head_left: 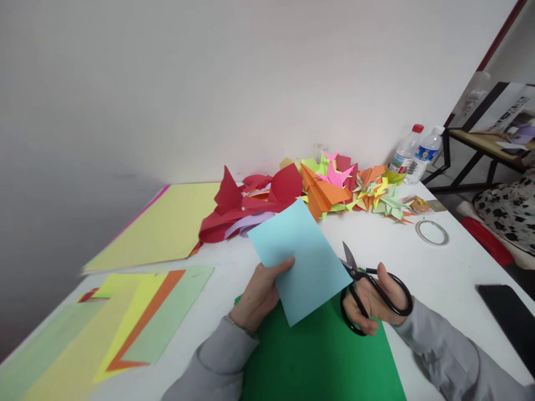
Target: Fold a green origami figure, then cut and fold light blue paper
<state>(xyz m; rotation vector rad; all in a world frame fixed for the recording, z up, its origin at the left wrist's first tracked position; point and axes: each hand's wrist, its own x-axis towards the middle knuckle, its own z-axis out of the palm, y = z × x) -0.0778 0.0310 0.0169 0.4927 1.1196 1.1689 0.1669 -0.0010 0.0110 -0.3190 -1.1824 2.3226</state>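
Observation:
A light blue sheet of paper (307, 267) is pinched in my left hand (261, 289), thumb on top and the other fingers hidden beneath it. My right hand (371, 301) holds black-handled scissors (354, 273), with thumb and fingers through the loops. The scissor blades are spread apart at the right edge of the blue paper; whether they touch it I cannot tell. Under both hands lies a large green sheet (317, 356) on the white table (434, 278).
Coloured sheets (167, 312) lie on the left, with a large pale yellow sheet (154, 223) behind. Red paper cutouts (267, 195) and folded paper pieces (330, 189) line the wall. Two bottles (405, 150), a tape roll (432, 233) and a black phone-like slab (507, 317) are on the right.

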